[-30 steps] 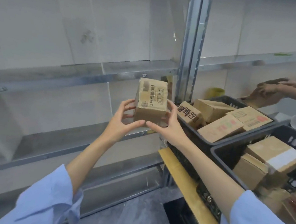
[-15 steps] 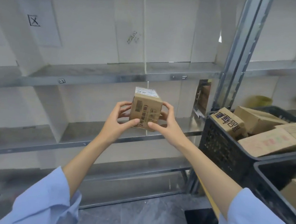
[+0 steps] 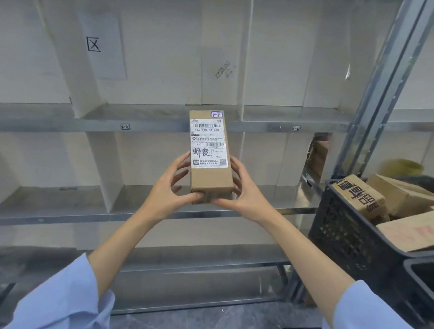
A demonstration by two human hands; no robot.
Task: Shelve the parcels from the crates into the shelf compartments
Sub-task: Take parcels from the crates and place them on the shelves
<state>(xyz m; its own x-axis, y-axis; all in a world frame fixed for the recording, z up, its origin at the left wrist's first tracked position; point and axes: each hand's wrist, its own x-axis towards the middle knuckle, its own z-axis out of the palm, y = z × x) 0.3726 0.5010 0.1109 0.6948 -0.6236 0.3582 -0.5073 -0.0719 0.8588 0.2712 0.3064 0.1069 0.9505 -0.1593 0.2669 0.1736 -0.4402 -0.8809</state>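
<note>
A small brown cardboard parcel with a white printed shipping label is held up in the air in front of a grey metal shelf. It rests on no board. Its labelled face is turned toward the camera and its long side runs upward, so that its top end overlaps the upper shelf rail in view. A small purple-edged sticker sits at its top corner.

The left hand grips the parcel's lower left side, fingers curled against the side and thumb across the near bottom end. The right hand grips the lower right side in the same way, its thumb meeting the bottom end beside the left thumb. Both arms wear light blue sleeves.

Pale cardboard dividers split the shelf into compartments. A sheet of paper with a handwritten boxed mark hangs on the back wall of the upper row.

To the right stands a black perforated plastic crate holding more brown cardboard boxes. The rim of a second black crate shows nearer the camera.
</note>
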